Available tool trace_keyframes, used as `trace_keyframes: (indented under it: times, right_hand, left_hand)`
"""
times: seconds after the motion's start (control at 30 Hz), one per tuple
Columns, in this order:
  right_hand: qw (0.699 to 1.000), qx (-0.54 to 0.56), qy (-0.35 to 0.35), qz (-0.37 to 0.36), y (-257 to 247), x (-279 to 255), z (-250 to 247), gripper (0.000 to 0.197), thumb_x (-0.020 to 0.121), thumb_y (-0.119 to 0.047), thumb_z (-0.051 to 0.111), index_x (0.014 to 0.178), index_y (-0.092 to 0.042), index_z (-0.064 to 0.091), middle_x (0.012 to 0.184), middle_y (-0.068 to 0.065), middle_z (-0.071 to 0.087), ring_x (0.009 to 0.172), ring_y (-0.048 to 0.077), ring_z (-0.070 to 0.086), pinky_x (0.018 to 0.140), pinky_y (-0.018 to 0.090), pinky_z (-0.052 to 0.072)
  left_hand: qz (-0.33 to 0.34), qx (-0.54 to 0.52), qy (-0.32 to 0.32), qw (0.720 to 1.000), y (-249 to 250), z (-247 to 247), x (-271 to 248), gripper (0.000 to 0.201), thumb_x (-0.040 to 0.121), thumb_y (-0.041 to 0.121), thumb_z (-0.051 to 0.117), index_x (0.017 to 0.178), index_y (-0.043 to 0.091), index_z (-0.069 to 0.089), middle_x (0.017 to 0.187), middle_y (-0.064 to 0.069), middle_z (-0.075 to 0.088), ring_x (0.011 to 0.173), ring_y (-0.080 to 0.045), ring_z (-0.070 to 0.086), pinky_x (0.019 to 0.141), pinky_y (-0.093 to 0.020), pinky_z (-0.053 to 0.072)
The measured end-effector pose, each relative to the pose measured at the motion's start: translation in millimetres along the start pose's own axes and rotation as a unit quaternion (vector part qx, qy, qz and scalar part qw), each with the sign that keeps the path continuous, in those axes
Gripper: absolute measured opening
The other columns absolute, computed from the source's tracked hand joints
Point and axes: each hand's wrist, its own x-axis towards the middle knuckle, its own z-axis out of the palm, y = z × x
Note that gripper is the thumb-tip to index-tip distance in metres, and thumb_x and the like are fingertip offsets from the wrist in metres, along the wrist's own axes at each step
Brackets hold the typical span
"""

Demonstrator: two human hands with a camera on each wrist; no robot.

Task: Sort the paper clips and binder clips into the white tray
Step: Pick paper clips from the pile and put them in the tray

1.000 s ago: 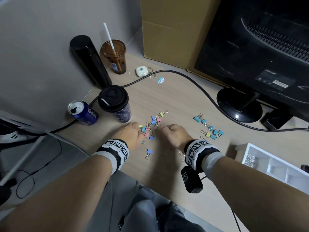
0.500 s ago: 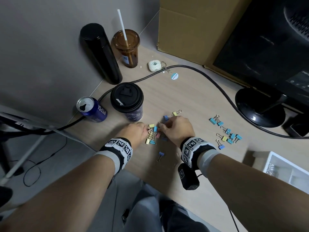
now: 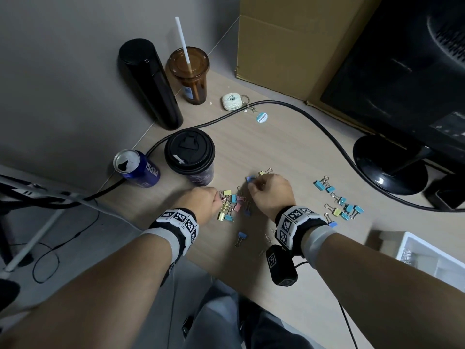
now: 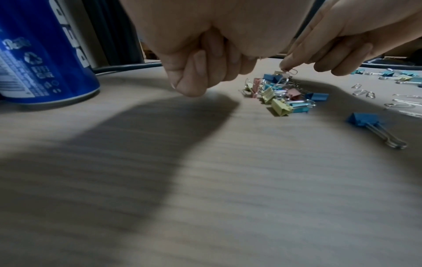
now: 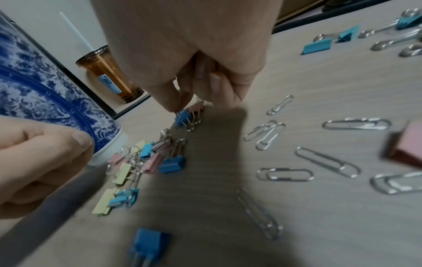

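Note:
A pile of pastel binder clips lies between my hands. My right hand is at the pile's far side and pinches the wire handle of a blue binder clip. My left hand is curled into a fist at the pile's left edge, and nothing shows in it. A lone blue clip lies nearer to me. Silver paper clips are scattered under my right wrist. More binder clips lie to the right. The white tray is at the lower right.
A black-lidded coffee cup and a blue can stand just left of the pile. Behind them are a black bottle and a brown cup with a straw. A black cable crosses the desk toward the monitor base.
My right hand has reached forward to the pile's far side and pinched a blue clip. The clips between my hands are bunched closer. My left hand stays at the pile's left.

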Motion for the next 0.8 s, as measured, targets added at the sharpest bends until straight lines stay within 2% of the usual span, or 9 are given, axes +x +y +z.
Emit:
trace_keyframes:
  times: [0.1,0.2,0.27,0.4,0.5,0.57,0.63,0.7,0.8]
  right_hand:
    - [0.999,0.039,0.003,0.027,7,-5,-8,0.025,0.095,-0.033,0.053,0.086,-0.016,0.069,0.082,0.003,0.069,0.082,0.025,0.062,0.068,0.025,0.040]
    - [0.996,0.081,0.020,0.044,12,-16,-20,0.031,0.097,-0.029,0.041,0.076,-0.016,0.060,0.087,0.010,0.064,0.089,0.029,0.059,0.073,0.028,0.038]
    - [0.995,0.083,0.021,0.049,16,-27,-30,0.033,0.098,-0.027,0.036,0.074,-0.014,0.054,0.089,0.015,0.060,0.090,0.030,0.054,0.077,0.031,0.037]
    - [0.997,0.066,-0.003,0.040,32,-47,-43,0.038,0.096,-0.030,0.035,0.068,-0.010,0.050,0.084,0.020,0.062,0.085,0.036,0.056,0.071,0.032,0.037]
    - [0.996,0.080,0.008,0.030,50,-66,-62,0.035,0.095,-0.028,0.038,0.070,-0.009,0.052,0.079,0.016,0.063,0.078,0.034,0.059,0.064,0.029,0.040]
    - [0.994,0.107,0.023,0.023,63,-80,-80,0.035,0.096,-0.024,0.039,0.064,-0.013,0.046,0.067,0.008,0.054,0.067,0.029,0.054,0.052,0.026,0.039]
    - [0.991,0.123,0.047,0.013,79,-91,-98,0.038,0.098,-0.025,0.040,0.062,-0.012,0.043,0.060,0.004,0.048,0.064,0.027,0.050,0.058,0.032,0.041]
    - [0.989,0.123,0.076,0.022,100,-100,-118,0.039,0.100,-0.028,0.042,0.067,-0.008,0.050,0.059,0.007,0.052,0.067,0.029,0.051,0.065,0.036,0.041]
    - [0.982,0.114,0.142,0.054,139,-112,-147,0.036,0.102,-0.026,0.042,0.071,-0.011,0.055,0.067,0.009,0.061,0.076,0.032,0.056,0.067,0.032,0.037]
  left_hand:
    - [-0.001,-0.004,-0.014,1.000,8,-4,-8,0.026,0.099,0.023,0.042,0.095,0.006,0.062,0.096,-0.014,0.068,0.089,-0.034,0.063,0.065,-0.035,0.042]
    - [0.010,-0.006,-0.036,0.999,19,-9,-17,0.020,0.096,0.017,0.044,0.097,0.006,0.061,0.101,-0.013,0.067,0.094,-0.033,0.062,0.072,-0.037,0.047]
    - [0.016,0.006,-0.038,0.999,28,-11,-22,0.022,0.097,0.020,0.044,0.099,0.006,0.061,0.103,-0.013,0.066,0.096,-0.034,0.062,0.073,-0.036,0.046]
    - [0.033,0.037,-0.032,0.998,55,-9,-32,0.031,0.101,0.028,0.040,0.103,0.007,0.062,0.103,-0.015,0.066,0.094,-0.036,0.063,0.079,-0.038,0.049]
    - [0.054,0.051,-0.024,0.997,83,-6,-37,0.025,0.099,0.025,0.040,0.095,0.010,0.060,0.097,-0.014,0.068,0.089,-0.035,0.064,0.073,-0.034,0.047]
    - [0.077,0.059,-0.033,0.995,105,-5,-39,0.018,0.094,0.020,0.042,0.092,0.012,0.058,0.094,-0.012,0.068,0.086,-0.033,0.063,0.071,-0.032,0.046]
    - [0.102,0.077,-0.031,0.991,133,-7,-41,0.018,0.091,0.019,0.041,0.091,0.012,0.058,0.088,-0.010,0.065,0.082,-0.033,0.062,0.066,-0.033,0.045]
    - [0.125,0.091,-0.024,0.988,166,-10,-42,0.016,0.091,0.020,0.041,0.086,0.015,0.055,0.078,-0.006,0.055,0.075,-0.031,0.055,0.060,-0.033,0.039]
    - [0.174,0.094,-0.021,0.980,220,-10,-39,0.019,0.093,0.024,0.040,0.088,0.015,0.056,0.082,-0.006,0.056,0.074,-0.029,0.051,0.063,-0.031,0.036]
